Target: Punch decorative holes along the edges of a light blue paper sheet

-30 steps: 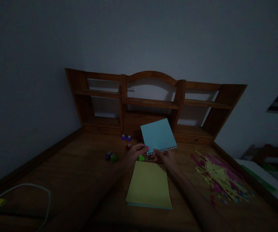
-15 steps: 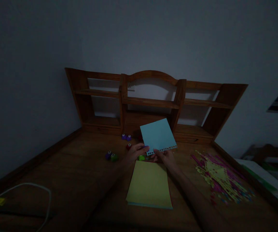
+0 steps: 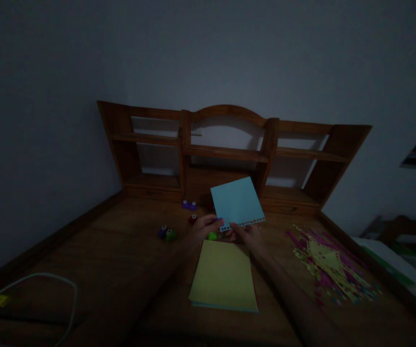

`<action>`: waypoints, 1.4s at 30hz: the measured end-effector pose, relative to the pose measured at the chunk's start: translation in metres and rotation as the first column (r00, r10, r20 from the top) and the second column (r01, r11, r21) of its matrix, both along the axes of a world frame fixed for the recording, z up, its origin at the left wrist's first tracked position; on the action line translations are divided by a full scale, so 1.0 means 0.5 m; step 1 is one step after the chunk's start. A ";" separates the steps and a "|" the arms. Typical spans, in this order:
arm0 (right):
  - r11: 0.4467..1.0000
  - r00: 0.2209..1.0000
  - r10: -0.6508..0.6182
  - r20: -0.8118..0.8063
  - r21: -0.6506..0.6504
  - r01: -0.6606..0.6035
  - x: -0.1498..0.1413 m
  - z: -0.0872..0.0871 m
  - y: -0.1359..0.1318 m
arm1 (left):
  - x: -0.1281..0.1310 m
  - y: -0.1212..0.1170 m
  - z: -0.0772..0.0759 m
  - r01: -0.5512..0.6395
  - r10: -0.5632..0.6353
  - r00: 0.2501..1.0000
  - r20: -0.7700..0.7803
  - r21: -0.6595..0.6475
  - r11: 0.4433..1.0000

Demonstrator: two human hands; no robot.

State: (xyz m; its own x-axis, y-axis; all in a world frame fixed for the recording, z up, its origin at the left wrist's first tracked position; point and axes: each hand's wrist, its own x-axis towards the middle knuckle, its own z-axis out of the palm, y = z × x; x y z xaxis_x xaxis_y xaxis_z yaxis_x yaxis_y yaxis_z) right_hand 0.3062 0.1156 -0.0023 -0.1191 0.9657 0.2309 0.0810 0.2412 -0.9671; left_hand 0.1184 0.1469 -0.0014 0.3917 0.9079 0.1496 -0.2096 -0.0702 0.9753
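Note:
A light blue paper sheet (image 3: 237, 201) is held up above the wooden desk (image 3: 121, 250), its lower edge lined with small punched holes. My left hand (image 3: 203, 227) is closed on the sheet's lower left corner, apparently round a small purple punch. My right hand (image 3: 247, 234) pinches the lower edge from below. A green punch (image 3: 212, 236) lies just under my hands. In front of them a stack of paper with a yellow sheet on top (image 3: 224, 275) lies flat on the desk.
Small round punches lie left of my hands: purple and green (image 3: 167, 234), red (image 3: 192, 219), two purple (image 3: 188, 205). Yellow and pink paper scraps (image 3: 325, 265) are spread at the right. A wooden shelf unit (image 3: 226, 154) stands at the back. A white cable (image 3: 49, 284) loops at front left.

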 end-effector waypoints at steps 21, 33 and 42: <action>1.000 1.000 -0.015 -0.018 -0.007 0.015 -0.006 -0.007 0.001 | -0.005 0.013 -0.015 0.000 0.000 0.999 -0.038 0.008 1.000; 1.000 0.998 -0.014 -0.056 -0.006 0.013 -0.013 -0.012 -0.001 | 0.000 0.002 -0.004 -0.043 0.043 0.999 -0.010 -0.010 0.999; 0.999 0.994 -0.025 -0.103 -0.029 0.022 -0.024 -0.002 -0.013 | 0.003 -0.011 0.007 -0.098 0.098 0.995 0.007 -0.006 0.995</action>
State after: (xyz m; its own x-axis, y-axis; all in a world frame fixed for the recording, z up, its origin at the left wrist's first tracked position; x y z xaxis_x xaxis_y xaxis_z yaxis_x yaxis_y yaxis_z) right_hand 0.2943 0.1092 -0.0033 -0.0735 0.9741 0.2137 -0.0148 0.2131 -0.9769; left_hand 0.1201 0.1414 0.0020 0.2996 0.9426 0.1472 -0.2092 -0.0856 0.9741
